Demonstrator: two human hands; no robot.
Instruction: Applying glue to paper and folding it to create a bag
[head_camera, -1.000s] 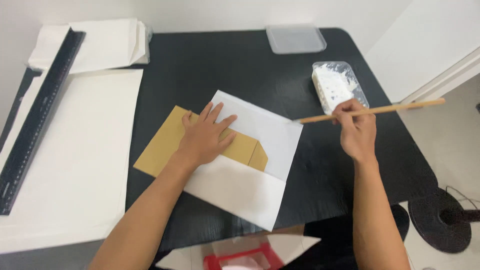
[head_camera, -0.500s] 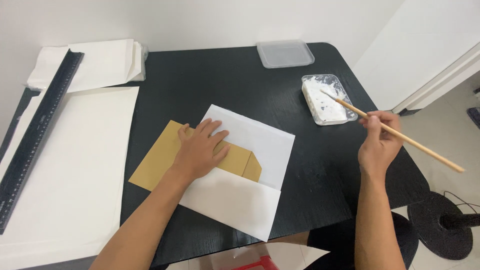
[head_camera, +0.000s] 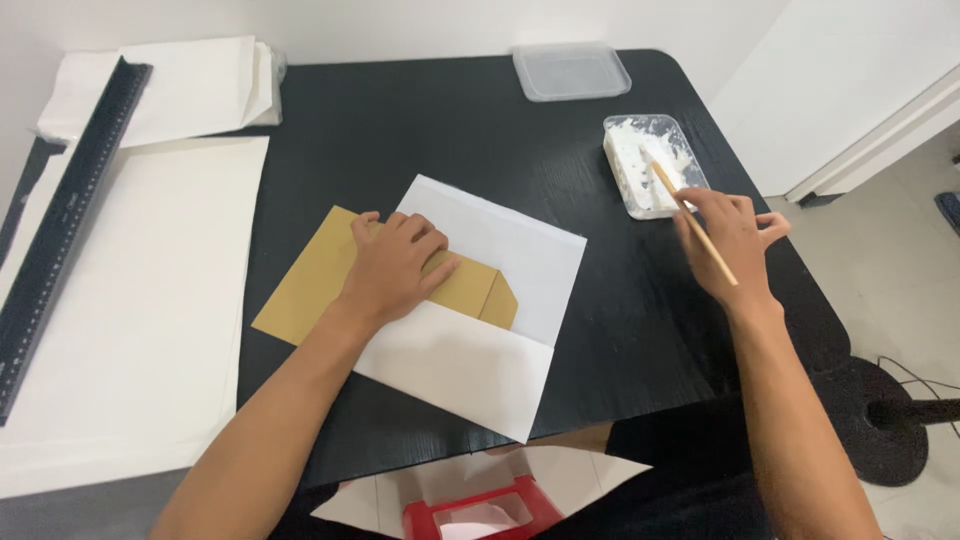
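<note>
Pressing brown envelope (head_camera: 470, 290) | left hand (head_camera: 392, 268) | right hand (head_camera: 735, 240) holds stick (head_camera: 692, 222)

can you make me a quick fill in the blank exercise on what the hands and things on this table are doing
1. The left hand lies flat on a ____ card folded into the white paper sheet.
2. The right hand holds a thin wooden ____ whose tip dips into the clear tray of white paste.
3. The long black ruler lies at the table's ____ edge.
4. The clear lid rests on the ____ table.

Missing words: brown; stick; left; black
</note>
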